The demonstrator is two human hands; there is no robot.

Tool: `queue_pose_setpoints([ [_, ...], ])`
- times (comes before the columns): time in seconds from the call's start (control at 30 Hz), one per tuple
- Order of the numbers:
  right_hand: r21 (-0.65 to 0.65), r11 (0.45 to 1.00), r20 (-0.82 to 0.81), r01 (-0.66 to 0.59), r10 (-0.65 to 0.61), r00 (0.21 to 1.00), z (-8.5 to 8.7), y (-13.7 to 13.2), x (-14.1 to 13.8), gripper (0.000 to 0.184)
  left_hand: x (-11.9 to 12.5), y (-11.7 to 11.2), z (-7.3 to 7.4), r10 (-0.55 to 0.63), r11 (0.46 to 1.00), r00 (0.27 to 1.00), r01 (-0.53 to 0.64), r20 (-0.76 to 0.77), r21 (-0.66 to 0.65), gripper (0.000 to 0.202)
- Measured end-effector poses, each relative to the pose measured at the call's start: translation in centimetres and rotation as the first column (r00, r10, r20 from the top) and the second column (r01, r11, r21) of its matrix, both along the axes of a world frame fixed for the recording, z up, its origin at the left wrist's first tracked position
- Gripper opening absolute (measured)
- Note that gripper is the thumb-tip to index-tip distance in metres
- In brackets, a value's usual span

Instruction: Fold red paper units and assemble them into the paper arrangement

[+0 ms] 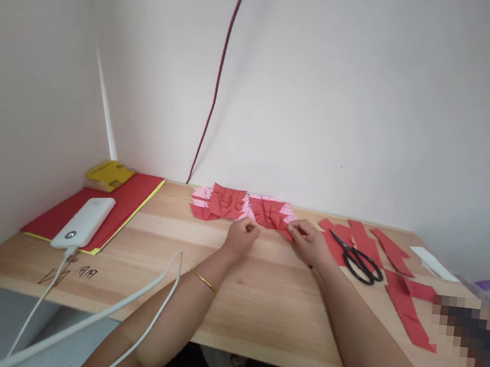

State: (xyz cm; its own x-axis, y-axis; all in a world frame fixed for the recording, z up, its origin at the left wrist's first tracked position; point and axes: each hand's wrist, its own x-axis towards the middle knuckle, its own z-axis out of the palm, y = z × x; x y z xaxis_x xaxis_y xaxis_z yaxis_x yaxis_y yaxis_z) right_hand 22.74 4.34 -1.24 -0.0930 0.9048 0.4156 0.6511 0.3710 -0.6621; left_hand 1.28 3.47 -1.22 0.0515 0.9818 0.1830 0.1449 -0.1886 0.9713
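"Hands?"
"Right hand (309, 241) pinches the pleated red-and-pink paper row (264, 210) at its right end; left hand (240, 240) curls, grip unclear."
"Room?"
"Row's along the pale wooden tabletop's far edge; space opens toward the front edge."

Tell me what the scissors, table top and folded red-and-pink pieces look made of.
Scissors: probably metal, slim tapered blades; smooth black handles, perhaps coated.
Table top: smooth, pale wood or wood-look laminate, showing grain bands.
Folded pieces: likely matte paper, given the crisp creases and pointed edges.
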Motion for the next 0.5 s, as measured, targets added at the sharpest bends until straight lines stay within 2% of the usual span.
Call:
queue_pose_setpoints([
  [0.13,0.093,0.996,-0.024,0.011,-0.009,1.0,-0.4,0.1,-0.6,0.022,0.2,-0.5,-0.1,-0.133,0.979,0.96,0.165,-0.245,0.116,0.01],
  [0.23,0.131,0.991,-0.045,0.033,-0.027,0.999,-0.2,-0.1,-1.4,0.021,0.3,-0.6,-0.3,-0.142,0.971,0.946,0.19,-0.293,0.144,0.011],
  [0.33,0.176,0.972,-0.057,0.153,-0.145,0.988,0.6,-0.2,-1.7,0.024,0.5,-0.8,-0.6,-0.156,0.959,0.93,0.224,-0.334,0.175,0.012],
  [0.43,0.218,0.928,-0.071,0.303,-0.295,0.953,1.8,-0.1,-1.4,0.026,0.9,-1.4,-0.6,-0.246,0.92,0.887,0.341,-0.391,0.194,0.011],
  [0.5,0.199,0.919,-0.075,0.341,-0.333,0.94,2.4,0.2,-1.0,0.027,1.1,-1.8,-0.6,-0.307,0.889,0.858,0.413,-0.413,0.197,0.011],
])
